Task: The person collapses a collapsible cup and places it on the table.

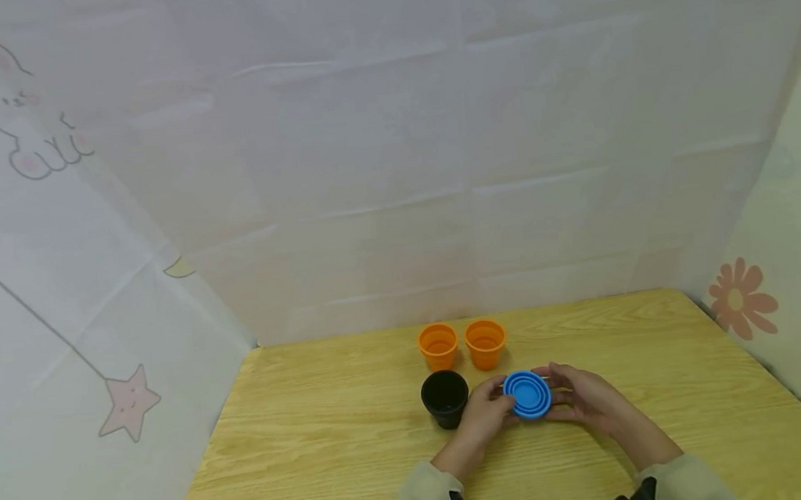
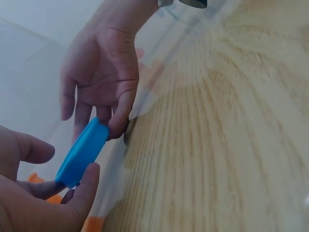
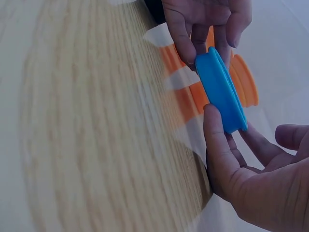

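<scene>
A blue collapsible cup [image 1: 527, 395], folded flat into a disc of rings, is held up between the two hands. My left hand [image 1: 483, 416] grips its left edge, and my right hand [image 1: 591, 398] grips the opposite edge. In the left wrist view, the flattened cup [image 2: 83, 153] shows edge-on, with fingertips on both ends. The right wrist view shows the cup [image 3: 221, 92] tilted above the wooden table, the right thumb and fingers around its lower end. A black cup [image 1: 444, 398] stands upright just left of the left hand.
Two expanded orange collapsible cups [image 1: 439, 346] [image 1: 485, 343] stand side by side near the back edge of the wooden table [image 1: 302, 438], behind the black cup. A pale patterned cloth [image 1: 380, 165] hangs behind the table and along both sides.
</scene>
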Action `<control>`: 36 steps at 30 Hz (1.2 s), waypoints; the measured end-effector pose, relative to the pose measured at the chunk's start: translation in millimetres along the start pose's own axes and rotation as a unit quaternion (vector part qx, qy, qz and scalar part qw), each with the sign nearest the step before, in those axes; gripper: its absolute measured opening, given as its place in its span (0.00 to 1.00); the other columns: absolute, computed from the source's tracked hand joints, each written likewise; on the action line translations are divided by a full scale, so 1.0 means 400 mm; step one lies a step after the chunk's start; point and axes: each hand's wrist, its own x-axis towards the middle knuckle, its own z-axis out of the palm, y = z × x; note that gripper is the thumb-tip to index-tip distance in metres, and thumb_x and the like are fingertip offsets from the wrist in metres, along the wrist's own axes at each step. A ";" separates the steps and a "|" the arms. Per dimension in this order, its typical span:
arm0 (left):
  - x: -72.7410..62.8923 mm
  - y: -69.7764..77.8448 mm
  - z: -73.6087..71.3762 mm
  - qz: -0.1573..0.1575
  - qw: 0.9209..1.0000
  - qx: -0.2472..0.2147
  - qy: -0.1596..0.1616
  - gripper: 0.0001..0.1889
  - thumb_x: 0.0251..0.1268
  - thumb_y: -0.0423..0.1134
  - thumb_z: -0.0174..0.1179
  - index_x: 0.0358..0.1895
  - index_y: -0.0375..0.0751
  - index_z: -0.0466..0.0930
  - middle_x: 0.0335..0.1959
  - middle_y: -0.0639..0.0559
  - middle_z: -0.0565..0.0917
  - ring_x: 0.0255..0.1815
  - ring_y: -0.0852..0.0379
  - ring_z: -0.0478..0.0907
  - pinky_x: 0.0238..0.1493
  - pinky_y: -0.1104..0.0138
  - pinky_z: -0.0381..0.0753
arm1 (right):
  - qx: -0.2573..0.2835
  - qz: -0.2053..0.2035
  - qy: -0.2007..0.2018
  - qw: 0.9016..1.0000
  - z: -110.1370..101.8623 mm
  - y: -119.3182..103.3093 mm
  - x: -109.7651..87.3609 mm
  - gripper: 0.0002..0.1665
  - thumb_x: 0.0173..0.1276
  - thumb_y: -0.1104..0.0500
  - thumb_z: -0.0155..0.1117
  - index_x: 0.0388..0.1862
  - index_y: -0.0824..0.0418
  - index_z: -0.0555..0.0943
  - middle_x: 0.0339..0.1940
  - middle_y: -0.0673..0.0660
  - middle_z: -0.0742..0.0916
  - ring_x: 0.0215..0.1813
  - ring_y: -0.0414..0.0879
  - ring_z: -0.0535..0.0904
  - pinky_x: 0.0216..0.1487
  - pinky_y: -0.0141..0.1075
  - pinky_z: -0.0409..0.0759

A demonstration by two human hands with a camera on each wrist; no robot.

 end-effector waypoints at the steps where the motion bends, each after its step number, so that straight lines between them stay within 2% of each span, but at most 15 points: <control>1: 0.002 -0.002 0.001 0.003 1.000 0.007 0.002 0.25 0.69 0.31 0.59 0.68 0.31 0.72 0.50 0.44 0.75 0.42 0.54 0.79 0.48 0.58 0.87 | -0.004 0.002 0.003 1.000 0.001 0.000 0.001 0.36 0.85 0.43 0.39 0.75 0.69 0.66 0.59 0.63 0.80 0.53 0.51 0.83 0.58 0.53 0.83; 8: 0.007 -0.010 0.004 0.011 0.997 0.072 0.026 0.27 0.66 0.33 0.63 0.68 0.30 0.73 0.53 0.46 0.71 0.46 0.55 0.75 0.47 0.61 0.86 | -0.035 0.007 0.015 0.999 0.005 0.002 0.009 0.41 0.82 0.38 0.43 0.75 0.69 0.66 0.63 0.66 0.77 0.53 0.51 0.81 0.59 0.52 0.83; 18: 0.011 -0.018 0.004 0.011 0.996 0.082 0.041 0.30 0.62 0.31 0.62 0.70 0.30 0.71 0.56 0.46 0.72 0.51 0.53 0.73 0.48 0.64 0.84 | -0.072 0.003 0.012 0.997 0.001 0.002 0.014 0.42 0.82 0.37 0.42 0.76 0.70 0.65 0.57 0.63 0.79 0.50 0.51 0.80 0.57 0.49 0.84; 23: 0.011 -0.019 0.000 0.009 0.996 0.075 0.037 0.33 0.58 0.29 0.59 0.71 0.30 0.70 0.56 0.45 0.73 0.49 0.55 0.73 0.47 0.66 0.82 | -0.082 0.000 0.031 0.996 0.008 -0.001 0.011 0.40 0.83 0.38 0.42 0.74 0.70 0.68 0.60 0.65 0.79 0.51 0.51 0.80 0.57 0.48 0.84; 28: 0.014 -0.020 -0.004 0.007 0.995 0.088 0.038 0.35 0.55 0.29 0.59 0.71 0.33 0.71 0.58 0.46 0.77 0.49 0.55 0.74 0.49 0.65 0.79 | -0.089 -0.003 0.052 0.995 0.013 -0.002 0.009 0.38 0.83 0.40 0.43 0.71 0.72 0.70 0.56 0.64 0.80 0.47 0.50 0.79 0.54 0.47 0.85; 32: 0.014 -0.023 -0.006 0.022 0.993 0.106 0.042 0.33 0.56 0.28 0.58 0.71 0.34 0.71 0.57 0.46 0.79 0.49 0.55 0.74 0.51 0.63 0.79 | -0.104 -0.007 0.065 0.992 0.013 -0.004 0.006 0.37 0.83 0.41 0.43 0.70 0.73 0.71 0.54 0.63 0.81 0.46 0.50 0.78 0.52 0.46 0.85; 36: 0.000 -0.019 -0.008 0.040 0.989 0.134 0.040 0.33 0.59 0.28 0.58 0.71 0.34 0.70 0.58 0.44 0.78 0.51 0.54 0.76 0.57 0.57 0.79 | -0.128 -0.016 0.081 0.988 0.010 -0.005 0.002 0.37 0.83 0.42 0.44 0.69 0.73 0.71 0.54 0.64 0.81 0.47 0.51 0.80 0.51 0.46 0.86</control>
